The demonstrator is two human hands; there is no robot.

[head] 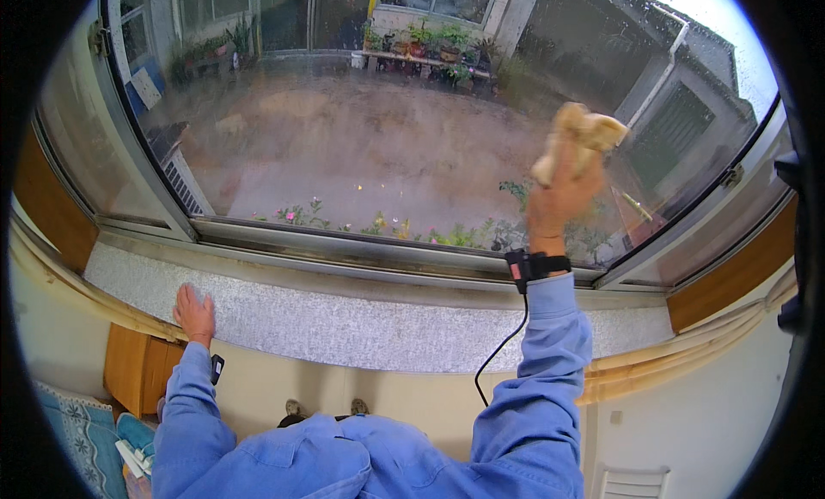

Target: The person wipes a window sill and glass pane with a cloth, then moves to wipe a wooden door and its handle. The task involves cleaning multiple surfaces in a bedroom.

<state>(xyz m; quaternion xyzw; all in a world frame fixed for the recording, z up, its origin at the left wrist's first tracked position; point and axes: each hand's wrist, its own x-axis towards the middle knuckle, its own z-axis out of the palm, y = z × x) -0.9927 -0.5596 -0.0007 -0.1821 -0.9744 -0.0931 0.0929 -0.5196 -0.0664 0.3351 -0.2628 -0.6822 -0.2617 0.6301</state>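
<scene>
My right hand (562, 199) is raised against the large window pane (387, 138), holding a bunched cream cloth (583, 131). Both hand and cloth look slightly blurred. The glass is streaked and misted, with droplets towards its upper right. My left hand (194, 313) lies flat on the speckled grey windowsill (361, 325), near its left end, with nothing in it. Its thumb stands apart from the fingers. A black strap with a cable (548, 267) goes round my right wrist.
Metal window frames (361, 244) border the pane, with side sashes left and right. Tied-back yellowish curtains (677, 357) hang at both sides. A wooden cabinet (138, 367) stands below left, beside a blue patterned cover (71, 428). Potted plants (422, 44) show outside.
</scene>
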